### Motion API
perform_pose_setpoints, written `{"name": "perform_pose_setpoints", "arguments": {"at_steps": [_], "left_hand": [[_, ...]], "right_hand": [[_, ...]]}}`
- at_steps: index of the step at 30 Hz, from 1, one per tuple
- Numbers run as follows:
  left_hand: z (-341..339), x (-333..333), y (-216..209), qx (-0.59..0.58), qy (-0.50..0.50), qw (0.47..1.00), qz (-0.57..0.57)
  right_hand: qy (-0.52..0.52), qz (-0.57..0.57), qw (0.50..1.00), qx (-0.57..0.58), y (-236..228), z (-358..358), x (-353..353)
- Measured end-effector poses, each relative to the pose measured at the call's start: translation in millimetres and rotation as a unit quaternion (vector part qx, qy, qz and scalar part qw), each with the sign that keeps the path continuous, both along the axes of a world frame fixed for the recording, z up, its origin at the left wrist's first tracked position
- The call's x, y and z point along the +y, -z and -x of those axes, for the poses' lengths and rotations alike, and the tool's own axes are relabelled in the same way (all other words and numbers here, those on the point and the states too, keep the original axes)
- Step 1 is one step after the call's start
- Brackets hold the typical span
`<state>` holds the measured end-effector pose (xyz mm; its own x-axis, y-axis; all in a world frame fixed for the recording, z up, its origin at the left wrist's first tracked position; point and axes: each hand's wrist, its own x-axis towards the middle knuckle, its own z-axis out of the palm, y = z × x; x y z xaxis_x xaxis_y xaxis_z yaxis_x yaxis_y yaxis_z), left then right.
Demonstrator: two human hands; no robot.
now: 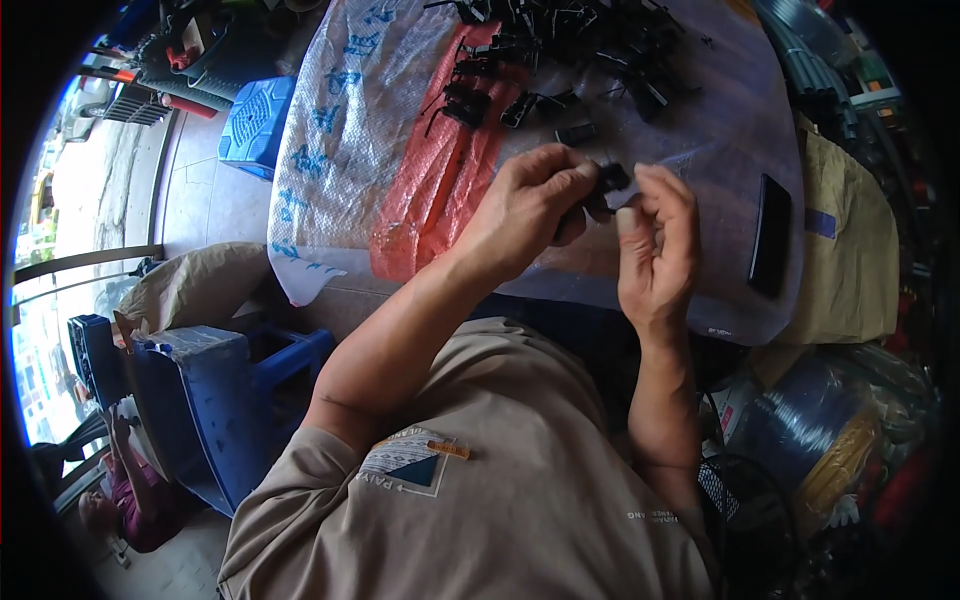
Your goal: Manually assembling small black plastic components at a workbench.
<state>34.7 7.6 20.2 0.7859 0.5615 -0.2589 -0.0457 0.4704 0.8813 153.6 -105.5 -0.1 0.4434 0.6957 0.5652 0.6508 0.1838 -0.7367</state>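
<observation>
Over the near part of the covered table, my left hand (543, 195) is closed on a small black plastic part (612, 178), which sticks out past its thumb and fingertips. Close by on the right, my right hand (660, 235) has its thumb and fingers bent toward the same part. A thin dark bit shows by the right thumb tip; what those fingers pinch is too small to make out. Just beyond my hands lies a single black piece (576, 133). Farther back, a pile of similar black parts (600, 45) with thin prongs spreads over the sheet.
White woven plastic sheeting (340, 130) with a red band (430, 200) covers the table. A black phone (770, 235) lies near the right edge. A blue stool (257, 122) stands left, blue plastic furniture (200, 400) lower left. Another person (140, 490) is at the far lower left.
</observation>
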Motion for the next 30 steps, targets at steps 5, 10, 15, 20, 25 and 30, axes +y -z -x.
{"name": "perform_pose_setpoints", "arguments": {"at_steps": [5, 10, 15, 20, 25, 30], "left_hand": [[3, -12, 1, -0.037, 0.005, 0.998, -0.043], [-4, -21, 13, -0.073, -0.063, 0.967, -0.238], [-2, -22, 14, -0.094, -0.084, 0.961, -0.247], [2, -18, 23, -0.088, -0.104, 0.936, -0.325], [8, -14, 22, -0.06, -0.117, 0.903, -0.409], [19, -3, 27, -0.057, -0.078, 0.917, -0.387]], "right_hand": [[-0.058, 0.014, 0.991, 0.116, 4, -13, 0], [-0.121, 0.009, 0.943, 0.308, 5, -7, 1], [-0.157, 0.001, 0.92, 0.36, 6, -7, -2], [-0.18, 0.01, 0.914, 0.365, 9, -6, -2], [-0.205, 0.003, 0.902, 0.381, 18, -5, 3], [-0.187, 0.07, 0.901, 0.386, 1, -5, 8]]}}
